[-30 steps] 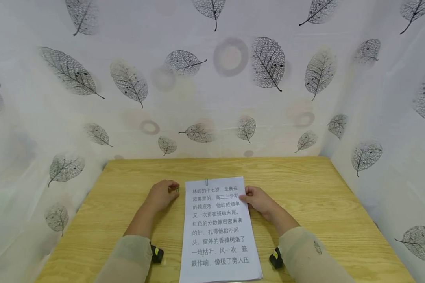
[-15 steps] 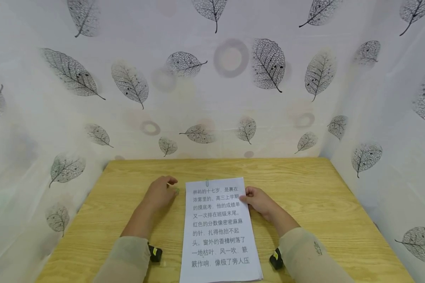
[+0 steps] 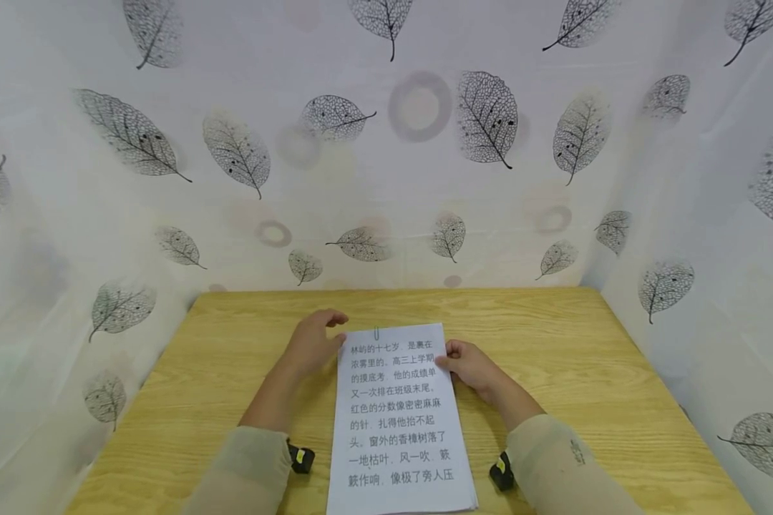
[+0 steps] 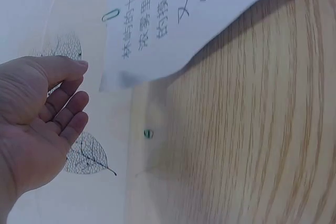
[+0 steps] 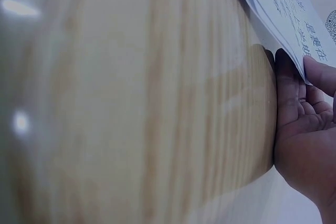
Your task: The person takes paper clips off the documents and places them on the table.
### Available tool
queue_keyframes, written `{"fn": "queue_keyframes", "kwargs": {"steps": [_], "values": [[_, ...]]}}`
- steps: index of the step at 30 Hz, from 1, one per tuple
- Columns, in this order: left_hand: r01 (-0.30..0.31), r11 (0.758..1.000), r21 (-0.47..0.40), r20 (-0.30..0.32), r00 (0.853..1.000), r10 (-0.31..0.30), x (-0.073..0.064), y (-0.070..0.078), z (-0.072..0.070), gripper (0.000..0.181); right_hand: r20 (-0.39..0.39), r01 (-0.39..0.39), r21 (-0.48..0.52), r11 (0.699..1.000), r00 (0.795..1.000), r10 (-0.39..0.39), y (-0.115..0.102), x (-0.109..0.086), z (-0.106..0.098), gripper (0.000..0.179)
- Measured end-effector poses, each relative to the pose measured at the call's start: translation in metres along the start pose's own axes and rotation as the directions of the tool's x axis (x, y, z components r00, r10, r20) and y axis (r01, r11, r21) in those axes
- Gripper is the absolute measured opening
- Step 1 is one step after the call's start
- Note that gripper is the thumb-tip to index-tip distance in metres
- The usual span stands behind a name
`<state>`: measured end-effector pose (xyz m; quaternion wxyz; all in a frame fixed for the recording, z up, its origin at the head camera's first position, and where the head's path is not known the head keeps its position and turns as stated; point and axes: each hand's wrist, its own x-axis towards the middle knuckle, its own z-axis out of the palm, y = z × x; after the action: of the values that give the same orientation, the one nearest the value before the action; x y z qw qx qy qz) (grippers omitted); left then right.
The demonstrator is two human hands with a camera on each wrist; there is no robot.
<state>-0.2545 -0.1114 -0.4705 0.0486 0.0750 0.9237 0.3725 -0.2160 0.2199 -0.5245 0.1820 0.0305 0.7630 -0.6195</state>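
A stack of printed paper sheets (image 3: 393, 449) lies in the middle of the table, its top sheet covered in large Chinese characters. A green paper clip (image 3: 376, 333) sits on its top edge. My left hand (image 3: 312, 347) is at the upper left corner, thumb right by the paper, fingers loosely curved with nothing between them. In the left wrist view, a small green thing (image 4: 148, 134), like another clip, shows beyond the fingers; in the head view it is hidden. My right hand (image 3: 473, 368) pinches the right edge, thumb on top and fingers underneath.
The wood-grain table (image 3: 200, 379) is enclosed by a white curtain (image 3: 386, 186) with a leaf print, at the back and both sides. Black wrist devices (image 3: 301, 458) stick out by both sleeves.
My left hand has let go of a small green clip left of the paper, then moved right and away to the paper's upper left corner. The right hand has kept its pinch.
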Motion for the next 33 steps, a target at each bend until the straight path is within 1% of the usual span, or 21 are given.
{"fn": "queue_keyframes", "kwargs": {"steps": [4,8,11,16,23,29,33], "values": [[-0.020,0.999,-0.028,0.004,1.000,0.020,0.002,0.008,0.010,0.038,0.009,0.007,-0.001,1.000,1.000,-0.007,0.000,0.000,-0.001,0.011],[-0.067,0.998,-0.003,0.012,0.998,0.067,0.004,0.014,0.021,0.040,0.007,0.008,-0.001,1.000,1.000,-0.008,0.000,-0.001,-0.001,0.010],[-0.088,0.996,0.026,0.008,0.996,0.088,0.006,0.017,0.027,0.042,0.002,0.010,-0.003,1.000,1.000,-0.010,0.000,-0.001,-0.001,0.010],[-0.076,0.997,0.030,0.009,0.997,0.076,0.010,0.021,0.033,0.042,-0.005,0.009,-0.008,1.000,1.000,-0.009,-0.001,0.000,0.000,0.009],[-0.060,0.998,0.028,0.040,0.997,0.059,0.014,0.020,0.041,0.042,-0.007,0.010,-0.016,1.000,1.000,-0.010,0.000,0.000,0.000,0.008],[-0.045,0.998,0.046,0.055,0.998,0.042,0.017,0.018,0.044,0.040,-0.008,0.000,-0.002,1.000,1.000,0.000,0.003,0.002,-0.002,0.009],[-0.057,0.996,0.065,0.065,0.997,0.052,0.019,0.018,0.045,0.041,-0.006,0.008,-0.005,1.000,1.000,-0.008,0.002,0.001,-0.002,0.010]]}}
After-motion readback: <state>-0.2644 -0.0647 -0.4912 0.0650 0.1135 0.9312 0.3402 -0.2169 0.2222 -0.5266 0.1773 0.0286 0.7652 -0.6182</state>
